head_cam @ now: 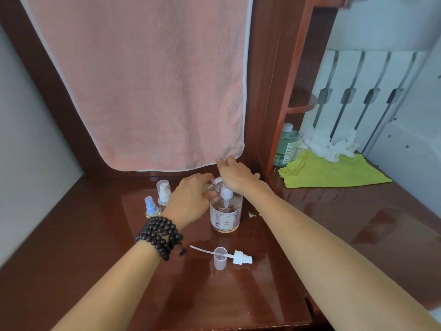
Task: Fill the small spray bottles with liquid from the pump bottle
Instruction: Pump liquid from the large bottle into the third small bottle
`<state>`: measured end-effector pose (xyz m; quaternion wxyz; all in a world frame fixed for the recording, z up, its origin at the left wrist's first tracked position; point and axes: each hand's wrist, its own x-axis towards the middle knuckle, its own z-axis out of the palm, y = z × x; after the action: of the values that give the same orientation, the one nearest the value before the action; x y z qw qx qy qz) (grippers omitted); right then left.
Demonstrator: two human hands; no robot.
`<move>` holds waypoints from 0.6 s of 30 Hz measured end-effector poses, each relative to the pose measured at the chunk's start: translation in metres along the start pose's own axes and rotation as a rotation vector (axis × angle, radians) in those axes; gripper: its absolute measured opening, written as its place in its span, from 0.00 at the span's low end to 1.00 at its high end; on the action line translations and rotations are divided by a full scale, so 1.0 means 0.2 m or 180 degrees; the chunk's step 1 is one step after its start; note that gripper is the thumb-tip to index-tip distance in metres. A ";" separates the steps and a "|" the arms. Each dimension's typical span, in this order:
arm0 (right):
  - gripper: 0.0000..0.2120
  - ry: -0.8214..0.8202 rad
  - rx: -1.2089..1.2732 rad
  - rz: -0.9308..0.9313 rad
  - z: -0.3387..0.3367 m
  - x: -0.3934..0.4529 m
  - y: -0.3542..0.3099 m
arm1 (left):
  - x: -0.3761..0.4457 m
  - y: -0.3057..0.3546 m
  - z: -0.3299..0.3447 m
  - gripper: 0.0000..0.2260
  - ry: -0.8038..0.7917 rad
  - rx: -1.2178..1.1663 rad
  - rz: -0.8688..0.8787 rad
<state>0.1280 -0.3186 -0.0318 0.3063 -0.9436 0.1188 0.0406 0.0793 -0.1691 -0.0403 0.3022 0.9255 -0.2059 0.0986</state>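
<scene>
On the glossy reddish-brown wooden worktop (310, 223), I have my left hand (191, 199) gripping a small clear uncapped spray bottle (213, 183), tilted at the white pump head of the clear labelled pump bottle (225, 215). My right hand (235, 174) rests on that pump, seemingly with straight fingers. Its white sprayer (241, 256) and clear cap (220, 258) lie nearer me.

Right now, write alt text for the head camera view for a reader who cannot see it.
Over a glossy dark wooden table, the left hand holds a small clear uncapped bottle tilted at a clear pump bottle with a floral label, while the right hand rests on its white pump. A detached white sprayer and clear cap lie nearer.
</scene>
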 end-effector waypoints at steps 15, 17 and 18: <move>0.28 -0.0007 -0.0144 -0.0027 -0.01 0.00 0.00 | 0.00 0.00 0.01 0.11 0.0007 -0.0003 0.0008; 0.27 -0.0029 -0.0096 0.0022 0.02 0.01 0.02 | -0.01 -0.01 0.03 0.11 0.0018 -0.0024 0.0026; 0.27 -0.0055 -0.0051 0.0054 0.04 0.01 0.04 | -0.02 -0.01 0.05 0.10 0.0003 -0.0036 0.0025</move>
<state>0.1285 -0.3207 -0.0423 0.2995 -0.9446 0.1238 0.0522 0.0783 -0.1718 -0.0505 0.3071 0.9230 -0.2099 0.0991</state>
